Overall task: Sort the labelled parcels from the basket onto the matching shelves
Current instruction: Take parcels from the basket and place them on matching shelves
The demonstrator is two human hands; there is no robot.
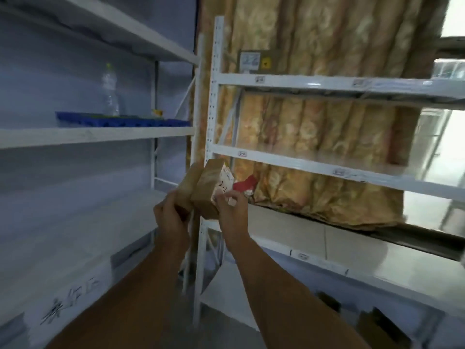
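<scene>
The person faces the corner where two white racks meet, with a brown parcel in each grip, the two raised side by side and touching. The left grip (171, 210) wraps round the lower end of the plain parcel (185, 187). The right grip (232, 204) pinches the labelled parcel (206, 195) by its near edge, fingers curled, so the white label (224, 181) tilts towards the face, presumably to be read. The writing looks like a "2-" code, but blur stops me being sure. At one o'clock from the hands, the right rack (214, 96) carries small tags (242, 154) on its shelf edges, too smeared to read; I'd judge the label gets matched against those. A box (251, 62) sits on the upper shelf at twelve o'clock, in front of the gold curtain (327, 34). At ten o'clock the left rack holds a blue tray (120, 121) and a bottle (110, 94). The basket is out of sight. The next move calls for choosing a shelf and setting down one parcel without dropping the other.
</scene>
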